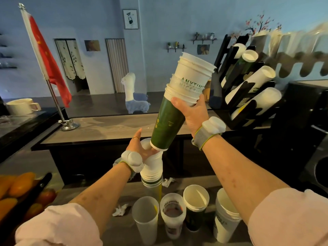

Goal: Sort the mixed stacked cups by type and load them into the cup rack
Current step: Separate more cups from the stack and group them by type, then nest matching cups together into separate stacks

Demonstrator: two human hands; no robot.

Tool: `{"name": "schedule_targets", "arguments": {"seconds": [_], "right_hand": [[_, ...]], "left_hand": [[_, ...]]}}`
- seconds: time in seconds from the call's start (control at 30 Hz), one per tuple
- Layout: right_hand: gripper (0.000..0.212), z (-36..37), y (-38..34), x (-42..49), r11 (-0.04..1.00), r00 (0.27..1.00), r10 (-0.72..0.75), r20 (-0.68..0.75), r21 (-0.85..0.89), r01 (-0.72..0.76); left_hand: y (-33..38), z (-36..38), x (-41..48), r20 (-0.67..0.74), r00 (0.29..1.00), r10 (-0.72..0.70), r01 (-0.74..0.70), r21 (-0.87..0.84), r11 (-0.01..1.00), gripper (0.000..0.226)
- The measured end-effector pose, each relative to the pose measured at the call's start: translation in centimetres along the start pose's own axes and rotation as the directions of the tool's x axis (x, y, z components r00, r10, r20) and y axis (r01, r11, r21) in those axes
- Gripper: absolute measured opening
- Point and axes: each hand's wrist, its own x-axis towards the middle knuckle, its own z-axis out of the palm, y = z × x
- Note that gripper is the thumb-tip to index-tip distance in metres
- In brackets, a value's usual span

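Observation:
My right hand grips a tilted stack of white lettered cups whose bottom end is a dark green cup. The green cup's base meets the top of a lower white stack, which my left hand holds from the left. The black cup rack stands at the right on the counter, with several white and green stacks lying in its slanted slots. Down on the lower counter stand a frosted cup, a printed clear cup, a green cup and a white stack.
A red flag on a metal stand rises at the counter's left. A white mug sits far left. A toy alpaca stands behind the counter. Fruit lies bottom left, crumpled paper by the cups, a dark machine at right.

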Motion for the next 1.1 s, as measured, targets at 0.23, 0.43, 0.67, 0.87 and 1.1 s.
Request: {"name": "schedule_targets", "arguments": {"seconds": [0.23, 0.43, 0.67, 0.87, 1.1], "right_hand": [[0.075, -2.6, -2.1, -1.8, 0.998, 1.000, -0.005, -0.026, 0.069, 0.007], [0.043, -4.0, -2.7, -5.1, 0.996, 0.978, 0.078, 0.192, -0.053, -0.069], [0.055, -5.9, 1.2, -13.0, 0.913, 0.853, 0.369, 0.369, -0.314, -0.260], [0.050, -9.2, 1.2, -14.8, 0.747, 0.782, 0.560, 0.272, -0.574, -0.335], [0.031, -10.9, -0.4, -14.5, 0.753, 0.953, 0.227, 0.201, -0.656, -0.041]], "left_hand": [[2.5, -1.5, -4.2, 0.000, 0.972, 0.235, -0.234, -0.122, 0.965, 0.063], [6.2, -1.4, -6.8, 0.039, 0.943, 0.332, -0.290, -0.400, 0.869, 0.051], [6.6, 2.8, -9.8, 0.114, 0.946, 0.304, -0.211, -0.498, 0.841, 0.076], [2.8, 5.3, -11.7, 0.241, 0.949, 0.202, -0.080, -0.436, 0.897, 0.075], [0.7, 8.5, -13.5, 0.362, 0.912, 0.194, -0.095, -0.273, 0.957, 0.104]]}}
